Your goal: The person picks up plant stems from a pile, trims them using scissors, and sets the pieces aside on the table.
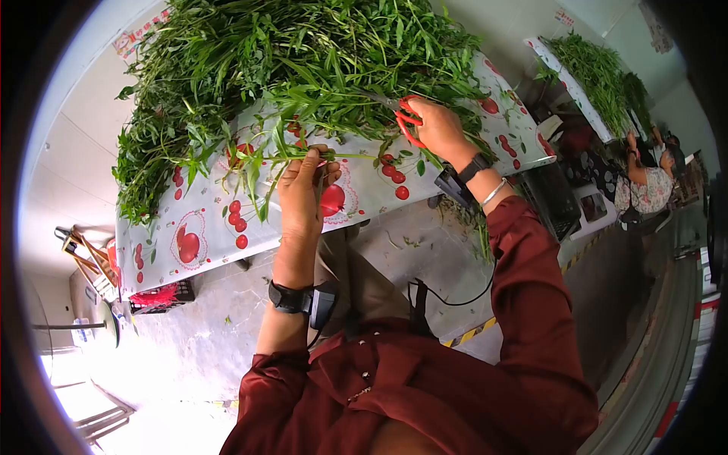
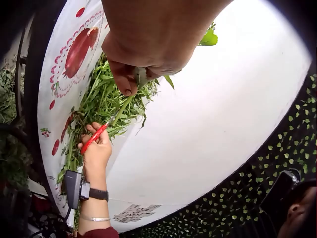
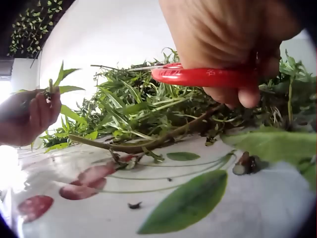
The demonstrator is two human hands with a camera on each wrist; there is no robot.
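My left hand (image 1: 302, 193) pinches a leafy green sprig (image 1: 258, 161) over the front of the table, its stem (image 1: 349, 156) pointing right. In the right wrist view the same hand (image 3: 37, 114) shows at the left, with a stem end poking above the fingers. Farther right, my right hand (image 1: 441, 133) grips red-handled scissors (image 1: 408, 125), blades pointing left against the big heap of long-leaved greens (image 1: 288, 53). In the left wrist view the scissors (image 2: 94, 138) reach toward the stem below my left hand (image 2: 148, 54). A loose brown stem (image 3: 143, 147) lies under the scissors.
A white tablecloth (image 1: 292, 227) printed with red fruit covers the table, its front edge near my body. At right stand a black crate (image 1: 552, 201) and another table with greens (image 1: 595, 72), with a person (image 1: 643, 189) beside it. Stem scraps lie on the floor (image 1: 394, 262).
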